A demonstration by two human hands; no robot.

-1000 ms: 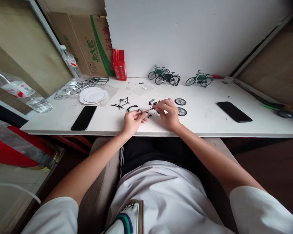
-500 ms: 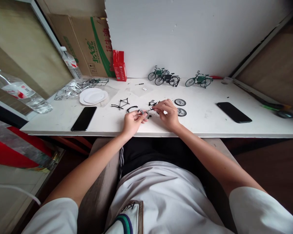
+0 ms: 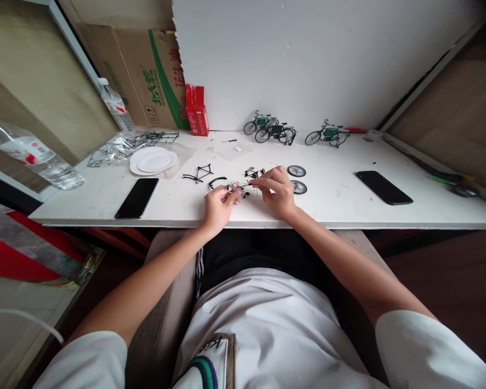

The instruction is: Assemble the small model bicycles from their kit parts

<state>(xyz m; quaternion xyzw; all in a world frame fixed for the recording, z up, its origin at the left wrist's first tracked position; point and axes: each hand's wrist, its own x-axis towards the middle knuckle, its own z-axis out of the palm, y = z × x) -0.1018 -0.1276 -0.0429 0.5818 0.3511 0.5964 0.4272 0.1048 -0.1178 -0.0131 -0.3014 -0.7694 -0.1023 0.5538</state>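
My left hand [image 3: 218,206] is pinched around a small silver model-bicycle part [image 3: 230,187] near the table's front edge. In the fingers of my right hand [image 3: 278,190] is a thin rod-like piece [image 3: 245,185], its near end meeting the silver part; its exact kind is too small to make out. Left of the hands lie a black model bicycle frame [image 3: 202,172] and a curved black mudguard [image 3: 217,181]. Small black parts [image 3: 252,172] lie just beyond the fingers. Two spoked wheels [image 3: 297,170] rest beside my right hand, the nearer one partly covered by it.
Several assembled model bicycles [image 3: 327,134] stand along the back wall. Phones lie at left [image 3: 137,198] and right [image 3: 384,187]. White paper plates [image 3: 154,160], a parts sprue [image 3: 157,137], a red box [image 3: 197,116] and water bottles [image 3: 36,154] occupy the left side.
The hands stay together with the same pieces in their grip; the fingers have shifted only slightly. The whole view has moved a little.
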